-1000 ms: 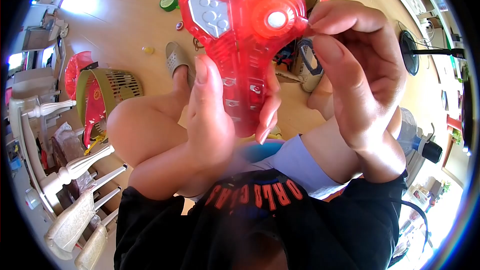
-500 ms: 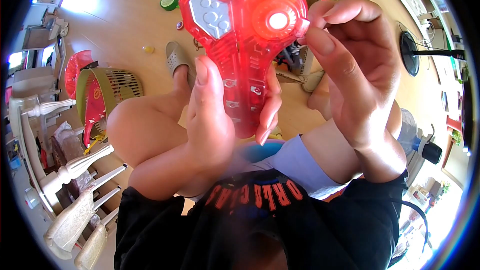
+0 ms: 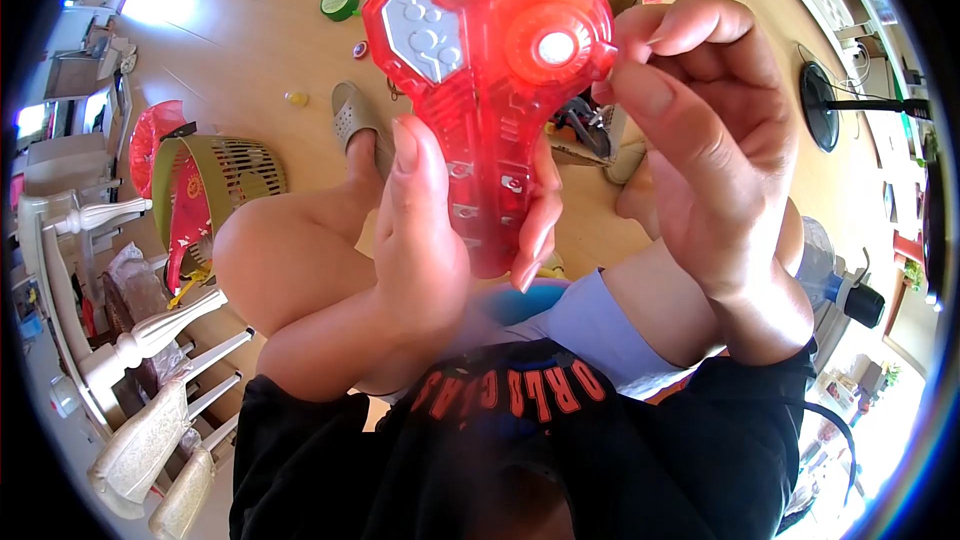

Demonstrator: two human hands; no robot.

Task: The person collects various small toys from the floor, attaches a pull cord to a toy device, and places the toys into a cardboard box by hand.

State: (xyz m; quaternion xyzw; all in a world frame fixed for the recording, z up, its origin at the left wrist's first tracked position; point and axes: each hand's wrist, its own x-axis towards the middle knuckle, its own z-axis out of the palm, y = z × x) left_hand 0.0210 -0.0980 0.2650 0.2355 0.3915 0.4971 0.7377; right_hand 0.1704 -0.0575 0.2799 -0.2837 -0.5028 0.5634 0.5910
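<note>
A translucent red plastic toy stands upright before me, with a grey panel at its upper left and a round white button at its upper right. My left hand is wrapped round its narrow lower part, thumb in front and fingertips showing on the right side. Beside the toy's upper right edge, my right hand has its thumb and index finger pinched at a small red tab. Whether that tab is part of the toy cannot be told. The other fingers of this hand are curled.
On the floor are a green roll, an open cardboard box and a slipper. A green basket and white chairs are at the left. A black fan and a bottle are at the right.
My right thumb and index finger have shifted slightly left and down at the toy's edge. The toy has tilted a little; my left hand keeps its hold.
</note>
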